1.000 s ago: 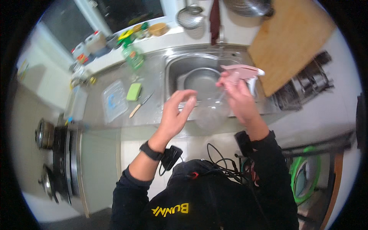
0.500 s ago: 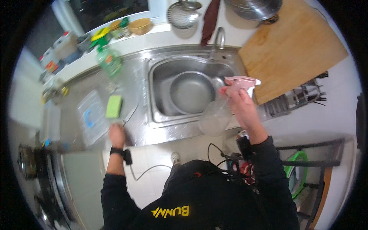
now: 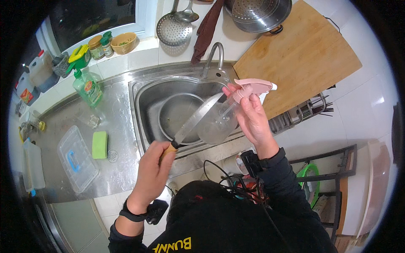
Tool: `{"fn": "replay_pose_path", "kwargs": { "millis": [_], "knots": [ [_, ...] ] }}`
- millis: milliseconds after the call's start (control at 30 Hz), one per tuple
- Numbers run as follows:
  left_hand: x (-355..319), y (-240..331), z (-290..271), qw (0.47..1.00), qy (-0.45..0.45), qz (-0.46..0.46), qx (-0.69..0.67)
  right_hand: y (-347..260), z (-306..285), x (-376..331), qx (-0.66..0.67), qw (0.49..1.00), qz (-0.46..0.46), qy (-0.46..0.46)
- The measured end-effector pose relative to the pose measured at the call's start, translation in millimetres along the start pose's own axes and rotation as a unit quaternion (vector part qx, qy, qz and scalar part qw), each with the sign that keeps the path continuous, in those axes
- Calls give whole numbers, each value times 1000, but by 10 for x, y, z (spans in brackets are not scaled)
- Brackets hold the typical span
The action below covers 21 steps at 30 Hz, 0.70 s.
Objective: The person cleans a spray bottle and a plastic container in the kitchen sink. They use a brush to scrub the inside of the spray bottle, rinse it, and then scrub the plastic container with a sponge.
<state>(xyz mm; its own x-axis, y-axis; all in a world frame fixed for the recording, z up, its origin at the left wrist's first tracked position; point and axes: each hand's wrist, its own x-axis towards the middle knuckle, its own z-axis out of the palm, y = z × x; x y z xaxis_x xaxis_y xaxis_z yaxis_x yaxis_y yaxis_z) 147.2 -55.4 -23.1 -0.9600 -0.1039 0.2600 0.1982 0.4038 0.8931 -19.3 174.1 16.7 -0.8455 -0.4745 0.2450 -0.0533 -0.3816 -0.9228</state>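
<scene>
My left hand (image 3: pixel 155 165) is closed around the wooden handle of a knife (image 3: pixel 197 119). Its long blade slants up and to the right across the near part of the sink, its tip by the spray bottle's neck; I cannot tell if they touch. My right hand (image 3: pixel 252 116) grips the neck of a clear spray bottle (image 3: pixel 217 126) with a pink trigger head, whose white nozzle points right. The bottle's body tilts down to the left over the sink's near right edge. Below both, a round metal pan (image 3: pixel 168 111) sits in the steel sink (image 3: pixel 145 99).
On the left counter lie a green sponge (image 3: pixel 100 144), a clear plastic lid (image 3: pixel 78 158) with a blue handle and a green soap bottle (image 3: pixel 88 89). A faucet (image 3: pixel 219 55) rises behind the sink. A large wooden board (image 3: pixel 301 55) and a dish rack (image 3: pixel 301 114) stand to the right.
My left hand has lifted the knife off the left counter and brought it right, over the sink beside the bottle. My right hand still holds the spray bottle. The view has shifted slightly.
</scene>
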Motion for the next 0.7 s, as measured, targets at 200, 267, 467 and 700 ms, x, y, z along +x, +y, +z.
{"fn": "replay_pose_path", "kwargs": {
  "millis": [200, 267, 467, 700],
  "knots": [
    [165, 624, 164, 1000, -8, 19, 10, -110, -22, 103, -8, 999, -47, 4],
    [229, 700, 212, 1000, -8, 29, 8, -99, -45, 125, -9, 998, -62, 17],
    [378, 750, 284, 998, -54, 19, -14, -21, -106, 155, -38, 995, -81, 52],
    [461, 718, 381, 998, -34, 47, -25, 7, -99, 138, -97, 990, -88, 54]
  ]
}}
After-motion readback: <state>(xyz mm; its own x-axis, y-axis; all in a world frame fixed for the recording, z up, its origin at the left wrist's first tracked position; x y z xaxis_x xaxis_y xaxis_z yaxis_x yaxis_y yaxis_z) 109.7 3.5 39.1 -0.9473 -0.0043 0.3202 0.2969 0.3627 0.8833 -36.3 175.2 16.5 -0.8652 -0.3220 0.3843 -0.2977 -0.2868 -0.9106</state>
